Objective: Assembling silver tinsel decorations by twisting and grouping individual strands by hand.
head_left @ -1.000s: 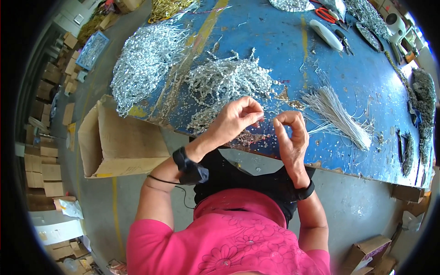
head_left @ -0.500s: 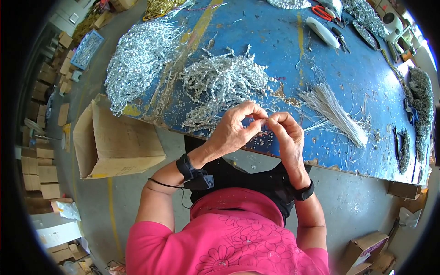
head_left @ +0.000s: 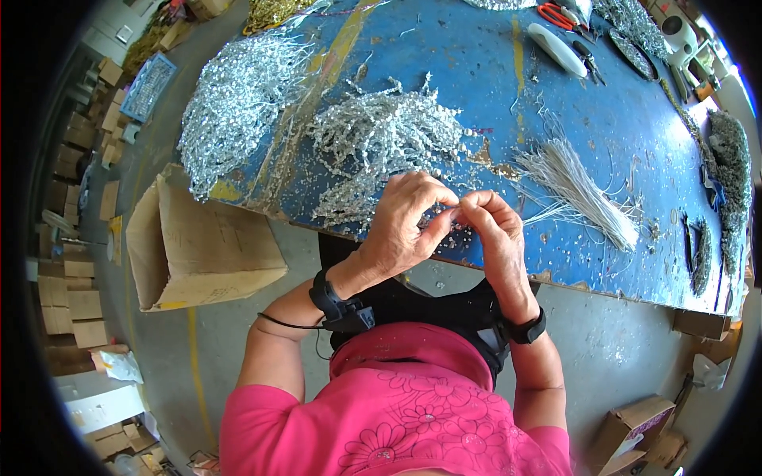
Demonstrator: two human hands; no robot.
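My left hand (head_left: 409, 218) and my right hand (head_left: 494, 230) meet fingertip to fingertip above the near edge of the blue table (head_left: 579, 274). Both are closed in a pinch, thumb against index finger. Whatever lies between the fingertips is too small to make out. Just beyond my left hand lies a loose heap of silver sequined strands (head_left: 389, 131). To the right of my right hand rests a bundle of thin whitish strands (head_left: 587, 194), fanned out at its far end. A larger pile of silver sequined strands (head_left: 238, 103) lies at the table's left.
An open cardboard box (head_left: 214, 238) stands by the table's left front edge. Farther back are a white oval object (head_left: 557, 50), black-handled pliers (head_left: 589, 63) and red-handled scissors (head_left: 556, 14). Dark silver garland (head_left: 730, 182) lies along the right edge. Loose sequins are scattered about.
My pinched hands have shifted slightly to the left and stay together. The back of my left hand has turned a little more upward. The piles look unchanged.
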